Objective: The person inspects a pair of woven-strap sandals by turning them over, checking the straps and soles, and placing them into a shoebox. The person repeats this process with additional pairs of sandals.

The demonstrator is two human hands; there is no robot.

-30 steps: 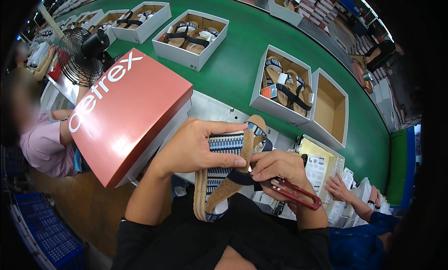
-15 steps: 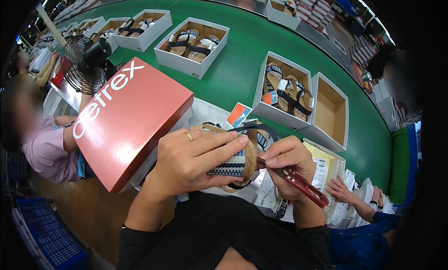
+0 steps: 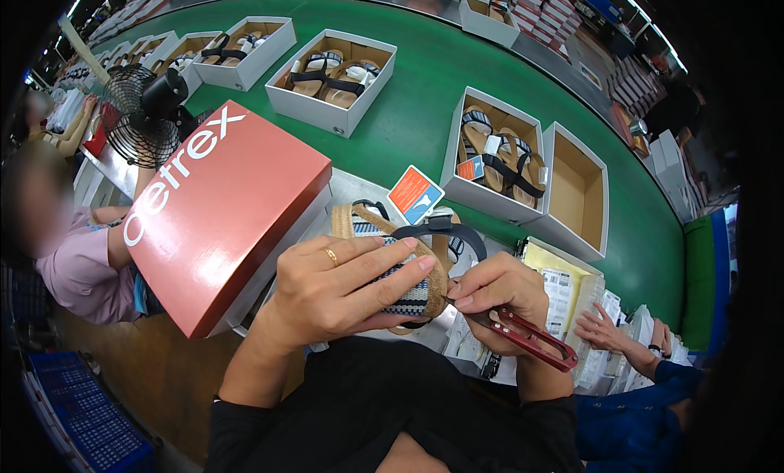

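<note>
My left hand (image 3: 327, 289) is closed round a sandal (image 3: 402, 278) with a blue, white and black woven strap and a tan cork-like sole edge. A dark buckled strap (image 3: 441, 225) arches over its far side. My right hand (image 3: 505, 295) grips a slim red-handled tool (image 3: 535, 340) with a slotted handle. Its narrow tip meets the sole edge; whether it is a knife or snips, I cannot tell. An orange, white and blue hang tag (image 3: 415, 194) stands beyond the sandal. Another sandal, partly hidden, lies under my hands.
A coral-lidded shoebox (image 3: 233, 220) stands at left beside a black fan (image 3: 140, 113). On the green conveyor (image 3: 408, 105) sit an open box of sandals (image 3: 493, 158), an empty box (image 3: 578, 191) and several more boxes. Co-workers are at left and right; one's hand (image 3: 600, 330) is near papers.
The sandal has turned slightly in my left hand, and the hang tag has swung up to face me more. The tool has shifted slightly, its tip still against the sole edge.
</note>
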